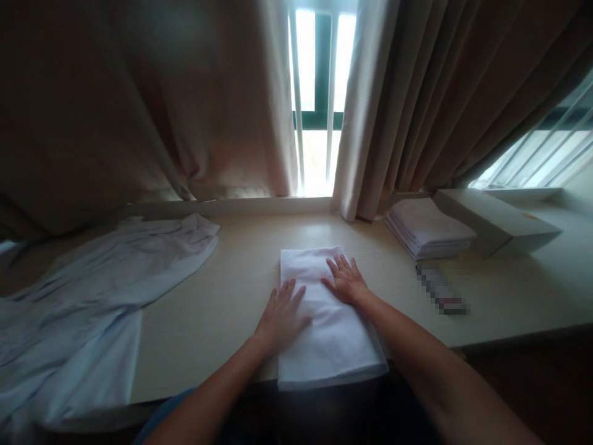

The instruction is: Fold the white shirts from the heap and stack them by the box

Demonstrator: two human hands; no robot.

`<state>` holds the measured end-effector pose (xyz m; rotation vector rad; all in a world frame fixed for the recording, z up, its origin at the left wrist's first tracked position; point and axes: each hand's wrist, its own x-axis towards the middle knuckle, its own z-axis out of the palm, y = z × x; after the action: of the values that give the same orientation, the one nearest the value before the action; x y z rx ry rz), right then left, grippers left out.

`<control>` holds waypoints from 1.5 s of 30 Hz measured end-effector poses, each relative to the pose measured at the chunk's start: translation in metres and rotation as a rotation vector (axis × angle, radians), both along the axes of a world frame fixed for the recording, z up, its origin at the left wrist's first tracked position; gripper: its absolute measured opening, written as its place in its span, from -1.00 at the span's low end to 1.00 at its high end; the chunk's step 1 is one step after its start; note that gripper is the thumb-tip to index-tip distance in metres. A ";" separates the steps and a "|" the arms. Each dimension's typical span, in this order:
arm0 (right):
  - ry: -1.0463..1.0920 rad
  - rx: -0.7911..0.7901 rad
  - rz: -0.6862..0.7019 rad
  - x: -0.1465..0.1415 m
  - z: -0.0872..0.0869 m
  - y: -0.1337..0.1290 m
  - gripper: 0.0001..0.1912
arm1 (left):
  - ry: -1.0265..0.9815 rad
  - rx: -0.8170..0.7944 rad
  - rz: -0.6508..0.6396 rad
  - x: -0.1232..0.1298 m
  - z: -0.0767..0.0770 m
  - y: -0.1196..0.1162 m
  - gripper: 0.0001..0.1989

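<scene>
A folded white cloth (324, 349) lies on the table in front of me, its near end at the table's front edge. My left hand (283, 316) rests on the cloth's left side with the fingers spread, slightly blurred. Farther up on the right side, my right hand (345, 281) lies flat on the same cloth, fingers apart. Neither hand grips anything.
Loose, rumpled white fabric (106, 272) covers the table's left part and hangs over its front edge. At the right are a stack of folded white cloths (428, 225), a box (500, 219) and a pixelated dark object (442, 290). Curtains (365, 111) hang behind the table (199, 334).
</scene>
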<state>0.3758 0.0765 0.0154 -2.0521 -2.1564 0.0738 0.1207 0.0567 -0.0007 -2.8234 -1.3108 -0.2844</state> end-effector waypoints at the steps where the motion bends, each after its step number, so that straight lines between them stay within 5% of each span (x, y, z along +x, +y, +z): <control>1: -0.014 0.022 0.004 -0.002 0.003 -0.002 -0.23 | -0.011 0.008 0.003 0.000 0.000 0.000 -0.27; 6: -0.053 0.102 0.142 -0.021 0.014 -0.023 -0.43 | -0.037 0.018 0.026 0.002 0.000 0.000 -0.28; 12: 0.032 0.005 0.150 -0.038 0.007 -0.085 -0.24 | -0.031 0.004 0.014 0.000 -0.002 0.000 -0.27; 23: 0.020 0.005 0.081 -0.014 -0.005 -0.168 -0.30 | -0.021 -0.045 0.024 0.001 -0.002 0.001 -0.22; 28: 0.032 0.108 0.130 -0.045 -0.001 -0.197 -0.23 | -0.027 -0.044 0.026 0.001 -0.003 0.000 -0.22; 31: 0.039 0.252 0.294 -0.086 -0.005 -0.204 -0.21 | -0.031 -0.035 0.023 0.001 -0.004 0.000 -0.24; 36: 0.022 0.491 0.345 -0.151 -0.040 -0.184 -0.62 | -0.036 -0.034 0.018 0.000 -0.004 -0.001 -0.23; 40: 0.053 0.441 0.346 -0.165 -0.052 -0.173 -0.78 | -0.049 -0.021 0.016 -0.001 -0.005 -0.001 -0.23; 45: 0.052 0.400 0.386 -0.164 -0.040 -0.179 -0.85 | -0.059 -0.010 0.023 -0.001 -0.006 -0.001 -0.24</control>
<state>0.2116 -0.1024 -0.0242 -1.3927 -2.2784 -0.2354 0.1197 0.0558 -0.0070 -2.8271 -1.3584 -0.3635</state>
